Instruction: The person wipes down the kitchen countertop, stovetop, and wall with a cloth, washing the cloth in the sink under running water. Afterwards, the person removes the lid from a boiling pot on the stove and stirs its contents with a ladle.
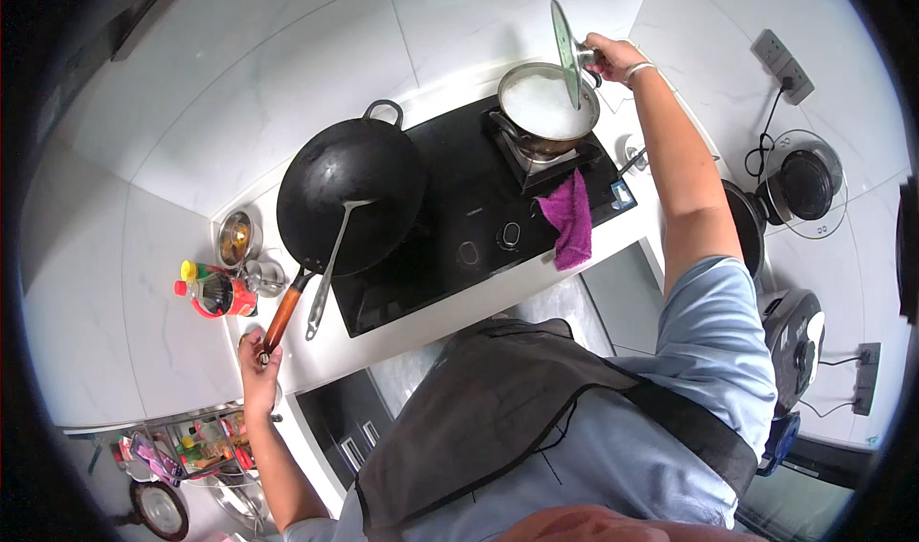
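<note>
My right hand (pixel 610 57) grips the knob of a glass lid (pixel 567 53), which stands nearly on edge above a metal pot (pixel 549 127). White foam fills the pot up to near its rim. My left hand (pixel 260 373) is around the end of the wooden handle of a black wok (pixel 344 176). The wok sits on the left of the black cooktop (pixel 449 237). A metal spatula (pixel 334 265) lies across the wok, its blade inside and its handle over the near rim.
A purple cloth (pixel 571 222) hangs over the cooktop's front edge. Bottles (pixel 219 294) and a metal bowl (pixel 235 239) stand left of the wok. At the right are a rice cooker (pixel 790 344), a black pan (pixel 743 226) and wall sockets (pixel 782 64) with a cord.
</note>
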Demonstrator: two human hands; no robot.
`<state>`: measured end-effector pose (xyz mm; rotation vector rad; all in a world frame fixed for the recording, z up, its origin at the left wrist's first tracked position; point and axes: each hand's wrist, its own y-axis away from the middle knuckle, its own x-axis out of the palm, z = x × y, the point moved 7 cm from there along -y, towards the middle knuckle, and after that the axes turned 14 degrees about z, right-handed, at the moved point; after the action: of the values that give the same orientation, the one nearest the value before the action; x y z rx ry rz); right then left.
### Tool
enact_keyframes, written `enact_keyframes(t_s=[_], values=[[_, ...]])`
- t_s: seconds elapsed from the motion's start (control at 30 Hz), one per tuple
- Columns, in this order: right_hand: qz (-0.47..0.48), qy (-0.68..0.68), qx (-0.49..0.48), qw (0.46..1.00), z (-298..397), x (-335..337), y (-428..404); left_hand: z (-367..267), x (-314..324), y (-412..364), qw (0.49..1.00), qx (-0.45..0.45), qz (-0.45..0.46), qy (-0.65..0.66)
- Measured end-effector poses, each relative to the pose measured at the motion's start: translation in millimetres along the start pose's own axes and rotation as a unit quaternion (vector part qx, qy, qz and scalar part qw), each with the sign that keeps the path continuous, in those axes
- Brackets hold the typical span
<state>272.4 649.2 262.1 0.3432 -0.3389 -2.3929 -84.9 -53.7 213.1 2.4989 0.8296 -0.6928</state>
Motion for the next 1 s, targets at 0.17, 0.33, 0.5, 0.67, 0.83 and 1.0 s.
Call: enact_keyframes(t_s=[0.17,0.33,0.5,0.67,0.83,1.0], values=[[-0.016,-0.003,-0.038,0.999,4.5,4.5,-1.9,-15.0,12.5,-8.6,0.999,-0.011,0.025,-0.028],[-0.020,-0.005,-0.031,0.999,0.1,8.2,0.1,-19.3,22.0,-9.3,0.999,0.032,0.038,0.011],[0.024,-0.180,-0.059,0.982,-29.9,-18.4,3.4,-22.0,19.6,1.7,0.999,0.031,0.031,0.012],[0.039,-0.358,-0.098,0.928,-59.8,-14.3,26.3,-16.3,17.2,6.9,0.999,0.027,0.022,0.006],[0.013,-0.473,-0.136,0.870,-82.0,-26.6,51.1,-28.7,19.3,-9.4,0.998,0.021,0.048,0.031],[-0.003,-0.430,-0.158,0.889,-88.9,-109.1,64.7,-88.9,25.0,-13.9,0.998,0.060,0.011,-0.019]])
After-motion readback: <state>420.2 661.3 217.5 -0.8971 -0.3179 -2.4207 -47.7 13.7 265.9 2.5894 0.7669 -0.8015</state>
